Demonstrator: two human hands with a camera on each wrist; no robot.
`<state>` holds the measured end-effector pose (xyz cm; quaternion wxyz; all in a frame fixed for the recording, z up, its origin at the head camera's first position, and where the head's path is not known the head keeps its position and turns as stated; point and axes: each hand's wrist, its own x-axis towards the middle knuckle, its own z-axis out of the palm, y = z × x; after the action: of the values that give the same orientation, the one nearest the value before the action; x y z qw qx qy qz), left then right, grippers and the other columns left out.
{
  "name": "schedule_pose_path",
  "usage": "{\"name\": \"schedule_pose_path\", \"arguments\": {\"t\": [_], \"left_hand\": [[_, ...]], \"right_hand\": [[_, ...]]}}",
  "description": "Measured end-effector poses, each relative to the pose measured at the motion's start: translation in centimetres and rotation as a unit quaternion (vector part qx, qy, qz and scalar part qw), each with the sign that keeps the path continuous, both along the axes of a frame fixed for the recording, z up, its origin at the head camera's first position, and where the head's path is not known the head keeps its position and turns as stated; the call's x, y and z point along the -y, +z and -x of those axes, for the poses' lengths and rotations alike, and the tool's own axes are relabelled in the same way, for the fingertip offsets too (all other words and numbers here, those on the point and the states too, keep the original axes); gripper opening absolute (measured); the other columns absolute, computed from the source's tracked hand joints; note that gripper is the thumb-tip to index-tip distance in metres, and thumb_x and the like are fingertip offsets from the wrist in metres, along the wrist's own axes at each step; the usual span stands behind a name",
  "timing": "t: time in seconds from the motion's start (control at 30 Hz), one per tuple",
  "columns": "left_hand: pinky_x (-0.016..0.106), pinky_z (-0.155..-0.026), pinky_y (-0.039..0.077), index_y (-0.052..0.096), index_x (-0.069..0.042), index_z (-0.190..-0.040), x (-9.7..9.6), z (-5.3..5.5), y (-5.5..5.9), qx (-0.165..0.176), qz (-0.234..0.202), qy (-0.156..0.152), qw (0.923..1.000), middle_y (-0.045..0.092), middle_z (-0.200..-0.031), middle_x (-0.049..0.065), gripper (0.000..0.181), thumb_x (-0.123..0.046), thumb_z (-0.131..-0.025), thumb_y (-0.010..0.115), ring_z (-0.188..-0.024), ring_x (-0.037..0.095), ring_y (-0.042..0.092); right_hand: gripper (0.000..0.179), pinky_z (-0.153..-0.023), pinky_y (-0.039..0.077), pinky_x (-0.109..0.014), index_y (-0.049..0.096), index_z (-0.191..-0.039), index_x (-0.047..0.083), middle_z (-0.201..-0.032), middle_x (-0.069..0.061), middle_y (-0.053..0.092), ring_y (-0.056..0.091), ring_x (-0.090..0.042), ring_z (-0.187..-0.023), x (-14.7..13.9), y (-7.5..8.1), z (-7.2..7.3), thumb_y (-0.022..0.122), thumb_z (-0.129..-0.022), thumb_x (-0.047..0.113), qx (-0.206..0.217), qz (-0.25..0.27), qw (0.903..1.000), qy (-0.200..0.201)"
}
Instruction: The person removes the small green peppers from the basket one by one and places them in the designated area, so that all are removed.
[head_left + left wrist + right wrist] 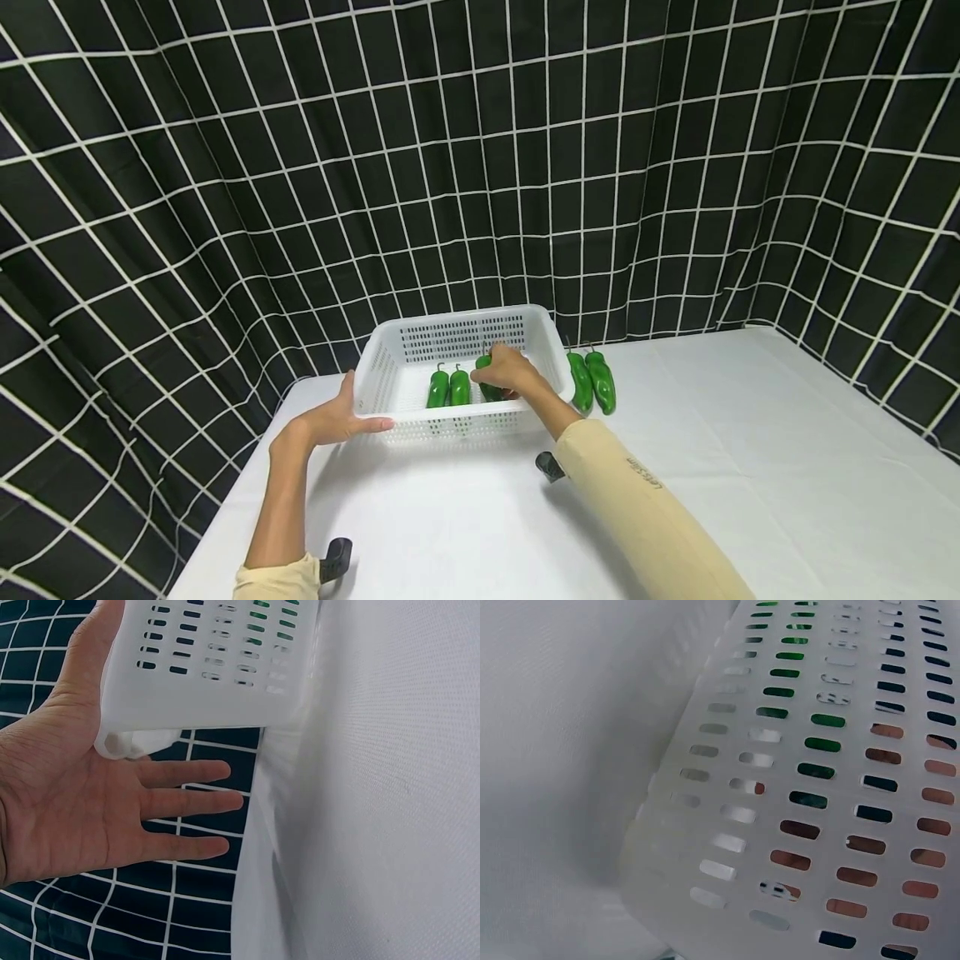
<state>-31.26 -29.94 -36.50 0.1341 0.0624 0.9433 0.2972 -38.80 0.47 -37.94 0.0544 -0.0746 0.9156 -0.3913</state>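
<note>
A white perforated plastic basket (420, 412) stands on the table, holding two green peppers (438, 389) side by side. Inside it, my right hand (512, 371) grips a third green pepper (483, 362) near the basket floor. The right wrist view shows that hand only in pieces through the slots of the front wall (727, 842). At the front left corner rests my left hand (333, 419), its thumb along the front rim. In the left wrist view, three fingers (191, 802) of that hand stretch out straight beside the basket's corner.
Two more green peppers (601, 382) lie on the white tablecloth (712, 433) just right of the basket. A black curtain (480, 167) with a white grid rises behind the table and along both sides. Black wrist devices (336, 558) are worn on both forearms.
</note>
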Motion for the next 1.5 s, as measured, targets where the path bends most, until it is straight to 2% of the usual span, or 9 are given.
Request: {"name": "schedule_pose_path", "arguments": {"t": [0.1, 0.23, 0.33, 0.57, 0.67, 0.97, 1.17, 1.37, 1.5], "left_hand": [[0.069, -0.126, 0.02, -0.028, 0.0, -0.16, -0.2, -0.1, 0.1, 0.006, 0.007, 0.004, 0.9999, -0.002, -0.172, 0.033, 0.146, -0.07, -0.083, 0.075, -0.159, 0.053, 0.015], [0.069, -0.126, 0.02, -0.028, 0.002, -0.159, -0.3, 0.0, 0.0, 0.015, 0.016, 0.012, 0.9997, -0.004, -0.172, 0.034, 0.147, -0.072, -0.083, 0.074, -0.159, 0.053, 0.014], [0.07, -0.125, 0.021, -0.028, 0.001, -0.159, -0.3, 0.1, -0.2, 0.014, 0.023, 0.016, 0.9995, -0.004, -0.172, 0.034, 0.148, -0.074, -0.082, 0.073, -0.158, 0.055, 0.014], [0.07, -0.124, 0.024, -0.027, 0.0, -0.16, -0.5, 0.1, -0.5, 0.011, 0.024, 0.017, 0.9995, -0.001, -0.172, 0.034, 0.147, -0.074, -0.082, 0.073, -0.158, 0.054, 0.017], [0.069, -0.125, 0.024, -0.027, 0.001, -0.16, -0.6, 0.2, -0.4, 0.006, 0.023, 0.011, 0.9997, -0.001, -0.172, 0.034, 0.146, -0.073, -0.083, 0.073, -0.158, 0.054, 0.017], [0.069, -0.126, 0.021, -0.028, 0.001, -0.159, -0.4, -0.1, 0.0, 0.012, 0.017, 0.011, 0.9997, -0.003, -0.172, 0.033, 0.147, -0.073, -0.083, 0.073, -0.159, 0.053, 0.015], [0.069, -0.126, 0.02, -0.028, 0.0, -0.16, -0.3, -0.1, 0.0, 0.01, 0.007, 0.01, 0.9999, -0.003, -0.172, 0.033, 0.146, -0.071, -0.084, 0.074, -0.159, 0.053, 0.015], [0.069, -0.127, 0.019, -0.026, -0.001, -0.161, -0.2, 0.0, -0.2, -0.002, -0.012, -0.001, 0.9999, 0.001, -0.172, 0.032, 0.143, -0.065, -0.084, 0.077, -0.159, 0.052, 0.016], [0.069, -0.127, 0.017, -0.027, -0.001, -0.16, -0.2, 0.0, -0.1, -0.003, -0.017, -0.003, 0.9998, -0.001, -0.173, 0.032, 0.143, -0.063, -0.085, 0.077, -0.159, 0.052, 0.014]], "right_hand": [[0.035, -0.059, 0.063, -0.037, 0.06, -0.113, 0.002, -0.092, -0.009, 0.06, 0.065, -0.024, -0.071, -0.2, 0.1, -0.1, 0.072, -0.091, 0.026, -0.003, 0.032, 0.9994, -0.007], [0.061, -0.065, 0.065, -0.041, 0.054, -0.143, -0.002, -0.11, -0.018, 0.067, 0.063, -0.022, -0.07, -0.4, 0.1, 0.0, 0.07, -0.093, 0.029, 0.0, 0.073, 0.9973, -0.009], [0.069, -0.067, 0.066, -0.041, 0.047, -0.151, -0.002, -0.119, -0.021, 0.067, 0.062, -0.019, -0.069, -0.5, 0.2, 0.2, 0.069, -0.093, 0.029, 0.001, 0.113, 0.9935, -0.013], [0.07, -0.063, 0.062, -0.033, 0.045, -0.153, 0.001, -0.085, -0.005, 0.064, 0.055, -0.014, -0.061, -1.2, 0.8, 0.2, 0.067, -0.092, 0.026, 0.033, 0.18, 0.983, -0.014], [0.069, -0.061, 0.061, -0.03, 0.045, -0.153, 0.002, -0.078, 0.0, 0.06, 0.056, -0.013, -0.061, -1.5, 1.0, 0.1, 0.067, -0.093, 0.027, 0.042, 0.193, 0.9802, -0.015], [0.066, -0.06, 0.06, -0.03, 0.046, -0.151, 0.001, -0.087, -0.004, 0.065, 0.061, -0.012, -0.06, -2.0, 1.6, -0.2, 0.063, -0.093, 0.026, 0.057, 0.217, 0.9745, -0.006], [0.067, -0.059, 0.061, -0.028, 0.046, -0.15, -0.004, -0.082, -0.003, 0.067, 0.065, -0.013, -0.061, -2.6, 2.7, -0.2, 0.061, -0.092, 0.025, 0.054, 0.234, 0.9708, 0.001], [0.065, -0.058, 0.061, -0.028, 0.049, -0.149, -0.003, -0.075, -0.001, 0.068, 0.067, -0.013, -0.059, -3.3, 3.5, -0.5, 0.063, -0.091, 0.022, 0.057, 0.243, 0.9683, -0.002], [0.063, -0.06, 0.062, -0.029, 0.051, -0.148, -0.002, -0.074, -0.001, 0.068, 0.065, -0.011, -0.057, -3.6, 4.1, -0.7, 0.064, -0.091, 0.021, 0.059, 0.243, 0.9682, -0.007]]}}
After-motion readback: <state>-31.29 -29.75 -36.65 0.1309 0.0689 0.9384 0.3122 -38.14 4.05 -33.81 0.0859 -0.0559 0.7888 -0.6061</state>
